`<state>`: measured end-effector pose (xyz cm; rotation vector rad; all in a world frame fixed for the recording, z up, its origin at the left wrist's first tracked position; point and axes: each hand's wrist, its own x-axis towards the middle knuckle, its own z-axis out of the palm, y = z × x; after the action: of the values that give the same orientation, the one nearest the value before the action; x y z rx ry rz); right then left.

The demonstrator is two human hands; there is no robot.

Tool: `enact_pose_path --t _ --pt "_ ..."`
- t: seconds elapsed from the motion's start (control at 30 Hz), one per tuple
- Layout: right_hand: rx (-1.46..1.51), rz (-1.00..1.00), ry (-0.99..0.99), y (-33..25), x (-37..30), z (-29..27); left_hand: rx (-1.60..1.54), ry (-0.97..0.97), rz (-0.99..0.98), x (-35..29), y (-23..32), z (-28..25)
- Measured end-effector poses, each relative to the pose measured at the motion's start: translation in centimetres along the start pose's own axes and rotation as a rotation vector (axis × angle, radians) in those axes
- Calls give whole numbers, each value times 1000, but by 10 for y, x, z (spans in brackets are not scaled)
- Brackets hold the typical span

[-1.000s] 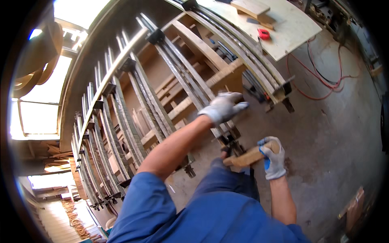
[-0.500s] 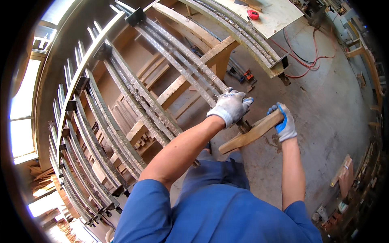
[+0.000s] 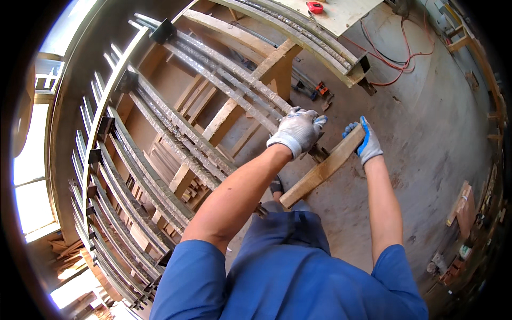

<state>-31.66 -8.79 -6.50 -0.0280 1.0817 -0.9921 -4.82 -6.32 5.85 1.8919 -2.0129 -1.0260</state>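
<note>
My left hand (image 3: 298, 129), in a grey-white work glove with blue fingertips, is closed over the near end of a long metal bar clamp (image 3: 226, 77). A wooden lever (image 3: 325, 169) stands aslant at the clamp's screw end, just beyond my left hand; how it joins the screw is partly hidden. My right hand (image 3: 369, 144), gloved in grey and blue, grips the lever's far right end, its thumb raised along the wood and its fingers behind it.
Several more bar clamps (image 3: 154, 120) fan out at left along a curved pale wooden strip (image 3: 96, 125). Wooden supports (image 3: 272, 61) stand beneath. A board top (image 3: 341, 13) carries a red tape measure (image 3: 314, 7). Red hose (image 3: 408, 58) lies on the floor; wooden blocks (image 3: 463, 210) lie at right.
The lever has turned slightly counterclockwise, its right end moving away from me along with my right hand. My left hand stays on the clamp. The whole view has shifted a little.
</note>
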Motion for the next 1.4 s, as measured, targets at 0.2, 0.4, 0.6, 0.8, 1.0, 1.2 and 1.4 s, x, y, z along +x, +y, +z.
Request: enact_pose_path --t 0.2,0.4,0.6,0.8,1.0,1.2,1.4 --pt "50 9 -73 16 22 33 -7 15 -26 0 3 1" --pt "-187 -255 -94 12 -9 64 -18 30 -5 4 -2 9" --pt "-1128 -1127 -397 105 -174 69 -15 67 43 3 -10 11" --pt "-1960 27 -393 234 -134 -38 -33 81 23 5 -14 16" --pt "-86 -67 -3 156 -4 -66 -30 39 42 7 1 13" --pt "-16 -382 -507 54 -61 44 40 44 75 7 -9 11" --pt "-994 -598 -340 202 -177 28 -24 37 -1 1 -1 4"
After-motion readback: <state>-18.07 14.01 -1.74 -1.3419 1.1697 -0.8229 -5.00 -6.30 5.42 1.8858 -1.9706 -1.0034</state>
